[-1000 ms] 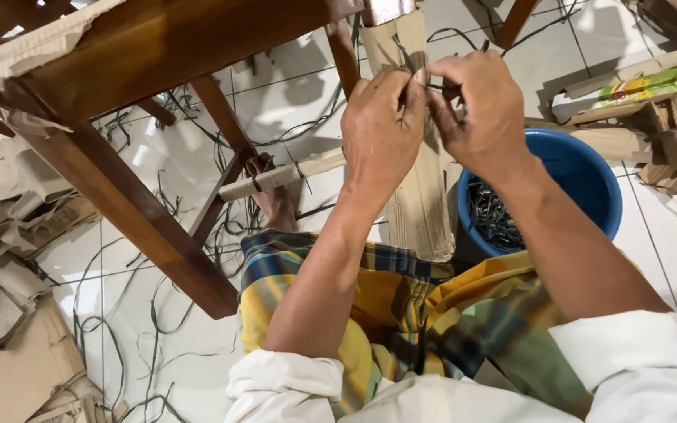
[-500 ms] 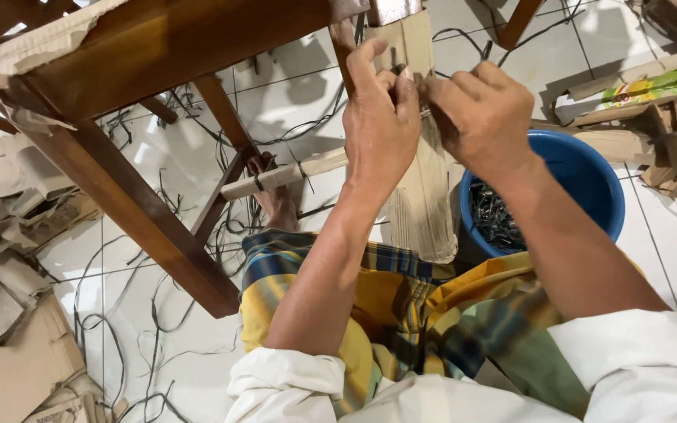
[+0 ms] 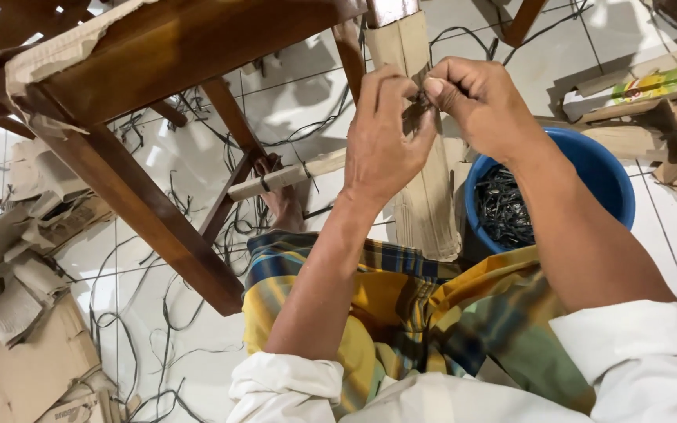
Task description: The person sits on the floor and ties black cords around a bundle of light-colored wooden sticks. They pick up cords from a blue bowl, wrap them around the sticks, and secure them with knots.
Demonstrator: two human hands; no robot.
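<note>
Nearest, below both forearms, lies a yellow, green and blue checked cloth (image 3: 401,313) over the lap, filling the room under the arms. Above it the left hand (image 3: 381,145) and right hand (image 3: 483,102) meet fingertip to fingertip, each pinching a small dark strap end (image 3: 418,100) against a cardboard-wrapped chair leg (image 3: 425,180), which stands just behind the hands and runs down to the cloth. Just right of and below the right wrist sits a blue plastic tub (image 3: 613,184), its rim touching the wrapped leg's side, holding a heap of dark strap pieces (image 3: 503,207). Left of the left hand, brown wooden chair rails (image 3: 150,219) cross and crowd that side. Beyond them the white tiled floor (image 3: 197,149) shows between scattered black straps, with torn cardboard (image 3: 17,313) far left.
</note>
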